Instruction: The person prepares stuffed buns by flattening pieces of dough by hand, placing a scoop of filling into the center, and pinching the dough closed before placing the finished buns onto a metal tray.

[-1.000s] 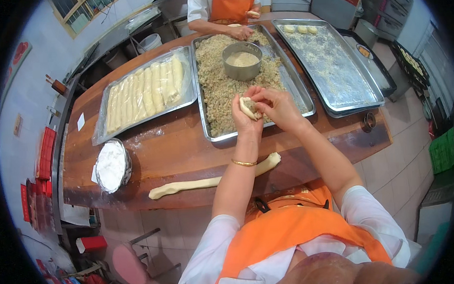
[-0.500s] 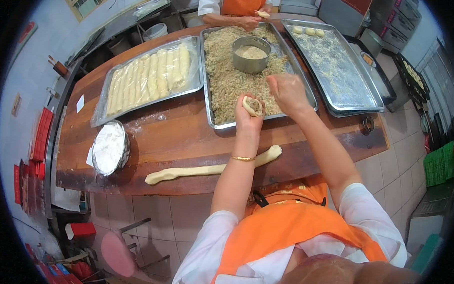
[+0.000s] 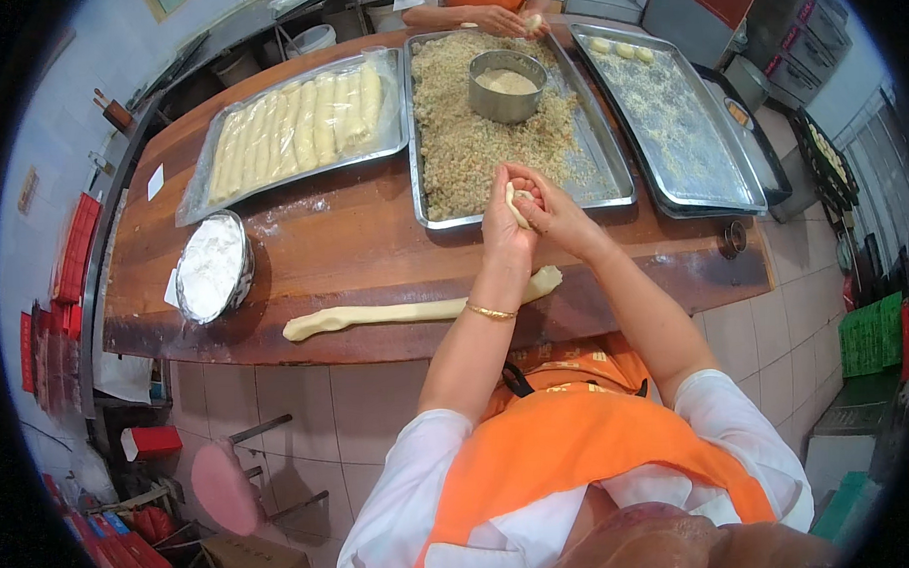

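My left hand [image 3: 502, 222] cups a pale round of dough [image 3: 518, 208] at the front edge of a steel tray of crumbly filling [image 3: 470, 163]. My right hand [image 3: 557, 218] is wrapped against the same dough, thumb over it; the dough's contents are mostly hidden by my fingers. A steel ring [image 3: 508, 107] holding beige crumbs stands in the filling. Below my wrists a long dough rope [image 3: 366, 317] lies on the wooden table [image 3: 274, 280].
Plastic-covered dough rolls [image 3: 289, 140] fill the left tray; a flour bowl [image 3: 211, 260] sits front left. A floury tray [image 3: 680, 146] with several rounds and a small cutter [image 3: 733, 238] are at right. A co-worker's hands [image 3: 516, 23] hold dough across the table. A pink stool [image 3: 226, 487] stands below left.
My right hand has left the dough, lifted toward the ring and returned onto the dough in my left hand. The view has shifted, so the table appears higher. The co-worker's hands have moved together.
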Tool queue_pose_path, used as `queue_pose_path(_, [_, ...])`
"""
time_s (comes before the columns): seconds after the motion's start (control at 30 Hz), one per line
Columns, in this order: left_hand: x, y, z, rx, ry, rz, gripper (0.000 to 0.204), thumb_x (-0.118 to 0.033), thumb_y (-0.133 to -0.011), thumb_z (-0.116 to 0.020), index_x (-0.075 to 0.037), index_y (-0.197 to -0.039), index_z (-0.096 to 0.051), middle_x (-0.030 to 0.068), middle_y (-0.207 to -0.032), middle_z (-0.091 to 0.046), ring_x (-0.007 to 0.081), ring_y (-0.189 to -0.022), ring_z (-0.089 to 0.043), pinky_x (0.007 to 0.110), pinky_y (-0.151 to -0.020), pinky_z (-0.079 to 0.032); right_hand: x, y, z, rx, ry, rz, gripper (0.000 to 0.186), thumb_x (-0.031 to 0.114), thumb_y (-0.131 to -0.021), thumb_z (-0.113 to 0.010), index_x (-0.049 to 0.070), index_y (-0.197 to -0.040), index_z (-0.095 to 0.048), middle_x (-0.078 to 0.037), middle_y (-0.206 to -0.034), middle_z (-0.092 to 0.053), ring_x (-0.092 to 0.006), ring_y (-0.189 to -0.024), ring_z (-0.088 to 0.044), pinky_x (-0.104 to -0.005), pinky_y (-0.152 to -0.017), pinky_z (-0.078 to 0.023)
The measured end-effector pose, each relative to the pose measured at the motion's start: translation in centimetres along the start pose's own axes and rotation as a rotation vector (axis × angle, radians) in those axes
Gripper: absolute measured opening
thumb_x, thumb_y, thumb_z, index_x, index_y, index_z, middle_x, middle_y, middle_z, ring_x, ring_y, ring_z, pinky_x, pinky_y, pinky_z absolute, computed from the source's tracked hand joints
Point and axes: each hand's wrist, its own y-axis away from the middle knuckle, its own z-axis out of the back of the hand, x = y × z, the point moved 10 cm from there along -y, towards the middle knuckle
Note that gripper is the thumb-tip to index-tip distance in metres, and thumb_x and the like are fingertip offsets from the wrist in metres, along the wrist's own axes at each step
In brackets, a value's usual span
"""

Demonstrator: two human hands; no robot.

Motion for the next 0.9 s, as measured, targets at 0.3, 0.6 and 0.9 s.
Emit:
queue_pose_path(0.3, [-0.7,3.4,-2.5,0.048,0.135,0.07,0.039,-0.04,-0.099,-0.046,-0.003,-0.104,-0.059,0.0119,-0.093,-0.064,0.0274,-0.078,-0.063,0.038,-0.068,-0.057,2.8,-1.5,6.6,-0.14,0.946,-0.054,0.053,0.033,-0.1,-0.055,0.008,-0.146,-0.046,-0.014,-0.144,-0.052,-0.0316,-0.133,-0.05,-0.0437,-0.112,-0.035])
queue_pose_path(0.6, [1.6,5.0,-1.9,0.075,0.14,0.175,0.036,-0.04,-0.103,-0.052,-0.006,-0.106,-0.063,0.0129,-0.093,-0.067,0.0259,-0.084,-0.067,0.035,-0.071,-0.06,4.3,1.6,1.5,0.005,0.142,0.074,0.077,0.023,-0.093,-0.066,0.009,-0.157,-0.026,-0.014,-0.147,-0.048,-0.0284,-0.131,-0.051,-0.0399,-0.108,-0.04])
queue_pose_path(0.9, [1.8,2.5,-0.8,0.077,0.108,0.05,0.023,-0.033,-0.101,-0.058,-0.011,-0.095,-0.059,0.0021,-0.085,-0.063,0.0175,-0.08,-0.064,0.033,-0.075,-0.057,1.8,2.5,-0.1,-0.096,0.274,0.195,0.061,0.012,-0.094,-0.061,0.006,-0.151,-0.039,-0.009,-0.139,-0.054,-0.0194,-0.124,-0.054,-0.0328,-0.105,-0.043])
